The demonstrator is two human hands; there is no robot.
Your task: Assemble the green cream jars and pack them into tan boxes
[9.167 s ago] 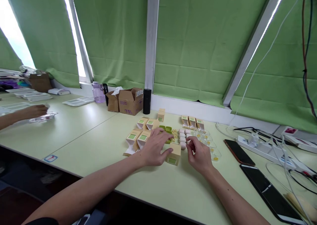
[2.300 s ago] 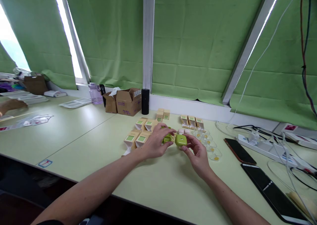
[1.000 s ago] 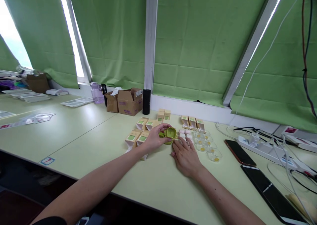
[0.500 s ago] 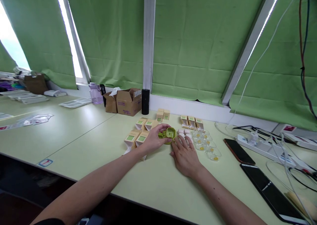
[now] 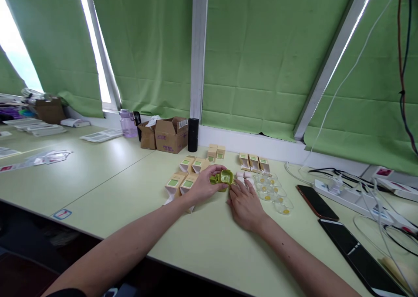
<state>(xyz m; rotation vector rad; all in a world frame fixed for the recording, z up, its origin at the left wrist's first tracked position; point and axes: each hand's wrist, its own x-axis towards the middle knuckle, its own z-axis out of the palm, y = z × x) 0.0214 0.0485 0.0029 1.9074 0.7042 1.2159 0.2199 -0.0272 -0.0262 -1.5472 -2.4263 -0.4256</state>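
A small green plastic case (image 5: 226, 176), its two halves folded open, is between the thumb and fingers of my left hand (image 5: 207, 186). My left hand is closed on it just above the table. Beside the case's right edge is my right hand (image 5: 245, 203), palm down, fingers reaching forward and somewhat apart. Its fingertips lie at a group of small white rounded pieces (image 5: 248, 175) and partly cover them. Whether it touches the case is unclear. Right of that hand lie several clear pieces with yellow centres (image 5: 267, 197). Several small cardboard boxes with green labels (image 5: 173, 183) stand by my left wrist.
More small boxes (image 5: 254, 162) stand farther back. Behind them are a black cylinder (image 5: 193, 135), an open carton (image 5: 170, 136) and a purple bottle (image 5: 128, 123). Two phones (image 5: 318, 202), a power strip (image 5: 352, 201) and loose cables are at the right.
The view has shifted slightly. My left hand still holds the green case. The right hand's fingers have drawn slightly together beside it; the objects on the table stay in place.
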